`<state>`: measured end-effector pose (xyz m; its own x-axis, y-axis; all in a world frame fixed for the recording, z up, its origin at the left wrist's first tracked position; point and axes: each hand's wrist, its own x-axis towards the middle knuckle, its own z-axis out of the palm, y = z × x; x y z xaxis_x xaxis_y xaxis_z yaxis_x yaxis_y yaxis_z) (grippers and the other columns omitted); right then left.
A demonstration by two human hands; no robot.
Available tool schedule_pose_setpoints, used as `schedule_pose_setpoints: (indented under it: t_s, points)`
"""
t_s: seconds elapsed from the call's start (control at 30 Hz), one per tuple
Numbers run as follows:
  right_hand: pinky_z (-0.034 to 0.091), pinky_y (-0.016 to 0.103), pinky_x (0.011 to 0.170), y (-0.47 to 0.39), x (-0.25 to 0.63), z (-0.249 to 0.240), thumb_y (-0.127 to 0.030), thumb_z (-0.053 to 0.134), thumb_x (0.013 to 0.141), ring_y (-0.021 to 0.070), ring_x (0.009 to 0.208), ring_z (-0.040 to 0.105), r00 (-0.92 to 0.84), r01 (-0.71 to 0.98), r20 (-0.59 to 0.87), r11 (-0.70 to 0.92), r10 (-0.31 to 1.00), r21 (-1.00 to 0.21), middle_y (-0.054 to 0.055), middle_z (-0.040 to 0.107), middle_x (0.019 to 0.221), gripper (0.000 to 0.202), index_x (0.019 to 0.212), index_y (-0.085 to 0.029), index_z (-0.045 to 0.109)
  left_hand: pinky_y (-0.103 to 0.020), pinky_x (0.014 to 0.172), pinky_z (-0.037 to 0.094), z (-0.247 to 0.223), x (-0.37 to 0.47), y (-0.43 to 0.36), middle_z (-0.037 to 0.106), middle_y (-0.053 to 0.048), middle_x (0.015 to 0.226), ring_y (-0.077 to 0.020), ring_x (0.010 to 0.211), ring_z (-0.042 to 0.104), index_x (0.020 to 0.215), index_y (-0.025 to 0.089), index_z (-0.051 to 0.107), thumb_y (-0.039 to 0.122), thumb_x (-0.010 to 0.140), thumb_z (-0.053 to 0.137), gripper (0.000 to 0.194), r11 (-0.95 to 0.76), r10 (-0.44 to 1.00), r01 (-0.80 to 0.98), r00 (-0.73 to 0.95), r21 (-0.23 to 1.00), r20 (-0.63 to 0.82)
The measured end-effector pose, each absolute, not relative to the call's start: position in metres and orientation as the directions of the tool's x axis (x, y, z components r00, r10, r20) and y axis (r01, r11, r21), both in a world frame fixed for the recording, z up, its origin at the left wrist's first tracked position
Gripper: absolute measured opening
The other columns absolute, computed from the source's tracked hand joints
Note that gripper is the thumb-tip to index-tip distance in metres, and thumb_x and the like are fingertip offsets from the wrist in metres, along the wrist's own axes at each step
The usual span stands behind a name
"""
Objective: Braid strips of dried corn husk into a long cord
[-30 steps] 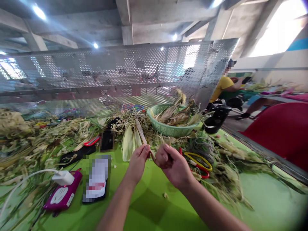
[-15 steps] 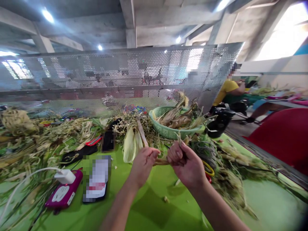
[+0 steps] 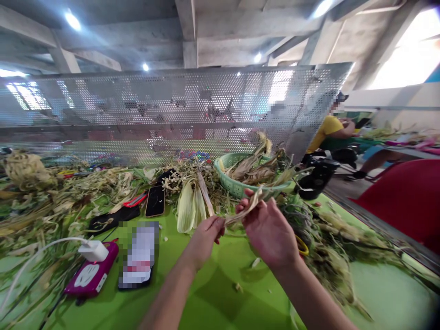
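Note:
A dry corn husk strip (image 3: 242, 214) stretches between my hands above the green table. My left hand (image 3: 205, 238) is closed, pinching the strip's near end between thumb and fingers. My right hand (image 3: 270, 229) is opened palm up, fingers apart and loosely bent, with the strip lying across the fingers. Just beyond my left hand lie pale corn husks (image 3: 186, 208). Behind my right hand stands a green basket (image 3: 233, 184) with dry husks (image 3: 252, 169) in it.
A purple power bank (image 3: 91, 275) with a white plug (image 3: 92, 250), a blurred phone (image 3: 137, 256) and a dark phone (image 3: 155, 201) lie left. Red-handled scissors (image 3: 135, 200) rest near husk scraps (image 3: 113, 183). Tangled fibres (image 3: 326, 261) lie right. A perforated metal panel (image 3: 165, 110) stands behind.
My right hand has opened from a closed grip, its palm turning up, and more of the husk strip shows. My left hand keeps its pinch, nearly in place.

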<state>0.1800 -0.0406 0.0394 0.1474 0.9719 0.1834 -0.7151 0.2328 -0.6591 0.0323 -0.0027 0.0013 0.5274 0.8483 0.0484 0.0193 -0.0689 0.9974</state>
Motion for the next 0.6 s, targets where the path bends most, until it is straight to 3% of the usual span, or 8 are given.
schedule_pose_setpoints:
  t_s: [0.1,0.23,0.3,0.37,0.47,0.6]
  points:
    - [0.048,0.029,0.081,-0.039,0.174,0.034,-0.028,0.069,0.073,0.0174,0.091,0.058,0.115,-0.692,0.145,0.184,0.983,-0.698,0.003,0.064,0.095,0.033,0.105,-0.022,0.063,-0.024,0.058,0.031,-0.001,0.034,-0.003,0.043,0.003,0.067,-0.0118,0.062,0.039,0.076,0.019,0.05,0.056,0.085,0.039,0.039,-0.015,0.857,0.003,0.515,1.0,0.011]
    - [0.047,0.023,0.061,-0.037,0.177,0.032,-0.028,0.064,0.08,0.0094,0.057,0.048,0.109,-0.73,0.158,0.187,0.981,-0.657,-0.003,0.05,0.061,0.011,0.085,-0.019,0.064,-0.026,0.056,0.026,0.0,0.034,-0.007,0.047,0.001,0.065,-0.0134,0.061,0.04,0.069,0.019,0.05,0.055,0.087,0.035,0.042,-0.172,0.845,0.284,0.535,0.943,-0.007]
    - [0.039,0.02,0.048,-0.036,0.183,0.033,-0.031,0.06,0.085,0.0072,0.046,0.034,0.101,-0.753,0.151,0.175,0.983,-0.635,-0.006,0.036,0.052,0.016,0.075,-0.018,0.06,-0.027,0.057,0.025,0.002,0.034,-0.01,0.049,0.0,0.066,-0.0141,0.062,0.042,0.068,0.019,0.051,0.053,0.087,0.035,0.043,-0.274,0.831,0.338,0.555,0.901,0.045]
    - [0.032,0.019,0.042,-0.036,0.187,0.035,-0.034,0.056,0.087,0.0072,0.043,0.025,0.098,-0.769,0.132,0.159,0.986,-0.619,-0.008,0.028,0.049,0.026,0.067,-0.018,0.055,-0.026,0.058,0.026,0.003,0.035,-0.011,0.049,0.001,0.066,-0.0138,0.063,0.042,0.071,0.019,0.052,0.053,0.086,0.038,0.04,-0.314,0.795,0.276,0.599,0.908,0.093]
    - [0.028,0.021,0.042,-0.04,0.18,0.035,-0.036,0.054,0.088,0.0086,0.043,0.02,0.058,-0.786,0.133,0.127,0.989,-0.605,-0.008,0.023,0.048,0.033,0.061,-0.018,0.048,-0.025,0.058,0.026,0.003,0.038,-0.011,0.042,0.003,0.064,-0.0121,0.062,0.038,0.07,0.019,0.048,0.053,0.085,0.042,0.038,-0.198,0.805,0.092,0.583,0.976,0.108]
    - [0.032,0.023,0.047,-0.046,0.159,0.029,-0.033,0.055,0.087,0.0095,0.046,0.025,0.005,-0.735,0.17,0.119,0.985,-0.668,-0.005,0.031,0.049,0.034,0.057,-0.018,0.047,-0.025,0.057,0.025,0.0,0.042,-0.007,0.035,0.004,0.063,-0.0108,0.06,0.03,0.07,0.018,0.045,0.051,0.084,0.044,0.036,0.0,0.878,-0.094,0.476,0.996,0.045]
